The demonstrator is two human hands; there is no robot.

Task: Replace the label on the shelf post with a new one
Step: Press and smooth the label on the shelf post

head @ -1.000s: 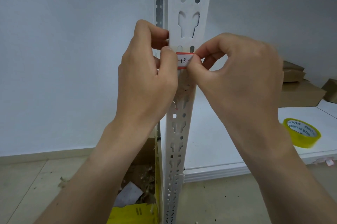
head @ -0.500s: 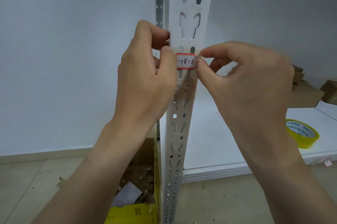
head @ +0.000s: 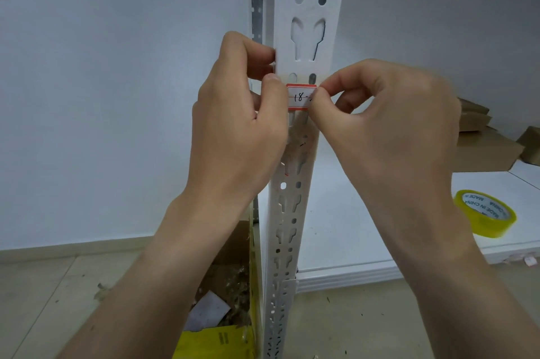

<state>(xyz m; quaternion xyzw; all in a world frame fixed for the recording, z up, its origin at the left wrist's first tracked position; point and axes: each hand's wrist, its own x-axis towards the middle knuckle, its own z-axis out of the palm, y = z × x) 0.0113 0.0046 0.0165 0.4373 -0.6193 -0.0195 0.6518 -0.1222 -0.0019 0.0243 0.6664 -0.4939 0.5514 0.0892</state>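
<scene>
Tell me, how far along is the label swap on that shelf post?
Looks done: the old label seems gone, only scuffed residue shows on the shelf post. In hand: the new red-bordered label, marked 18-, sits on the post; the left hand grips the post, thumb at the label's left edge; the right hand pinches its right end. Left: probably pressing it flat and letting go.

The thumb of the right hand (head: pixel 388 125) covers the label (head: pixel 299 97) where it pinches, so whatever follows "18-" is hidden. The left hand (head: pixel 239 125) hides the other edge.
</scene>
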